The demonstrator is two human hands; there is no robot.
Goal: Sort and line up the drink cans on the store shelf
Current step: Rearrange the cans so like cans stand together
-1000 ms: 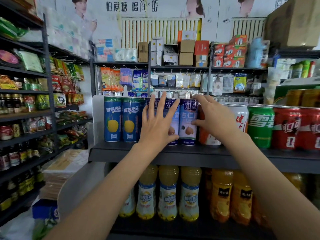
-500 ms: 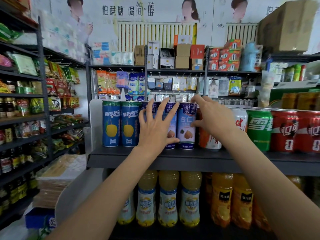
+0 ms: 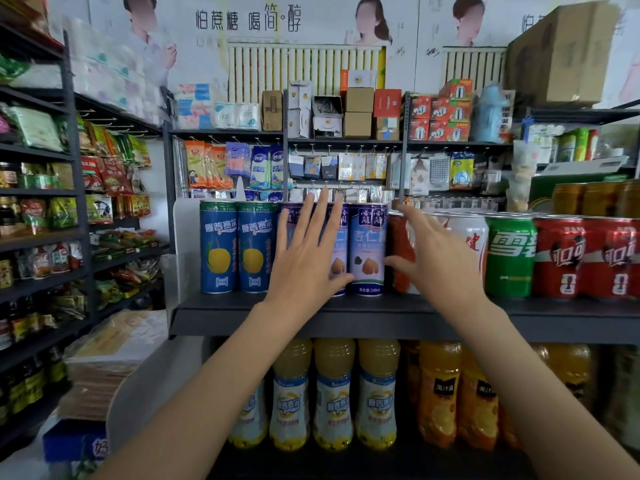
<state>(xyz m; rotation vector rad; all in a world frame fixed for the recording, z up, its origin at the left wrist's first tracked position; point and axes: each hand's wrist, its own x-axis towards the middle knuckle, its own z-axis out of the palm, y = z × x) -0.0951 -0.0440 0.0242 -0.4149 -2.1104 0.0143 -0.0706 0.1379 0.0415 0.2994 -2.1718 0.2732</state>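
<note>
Standing along the front edge of the dark grey metal shelf (image 3: pixel 346 318), the drink cans form one row: two tall blue cans with a yellow fruit print (image 3: pixel 237 247) at the left end, then slim purple-and-white almond-drink cans (image 3: pixel 367 249), a red-and-white can (image 3: pixel 465 237), a green can (image 3: pixel 510 258) and red cola cans (image 3: pixel 585 259) toward the right edge. The left hand (image 3: pixel 306 261) is spread wide with straight fingers, its palm facing the fronts of the purple cans; whether it presses them or hovers just clear I cannot tell. That flat pose looks meant to square several faces at once. The right hand (image 3: pixel 438 261) is also open, fingers loosely fanned in front of the red-and-white can, thumb reaching toward the rightmost purple can's side, likely to close the gap between the two kinds. Neither hand holds anything. Below the shelf, plastic bottles of yellow and orange juice (image 3: pixel 334 393) stand in their own row.
</note>
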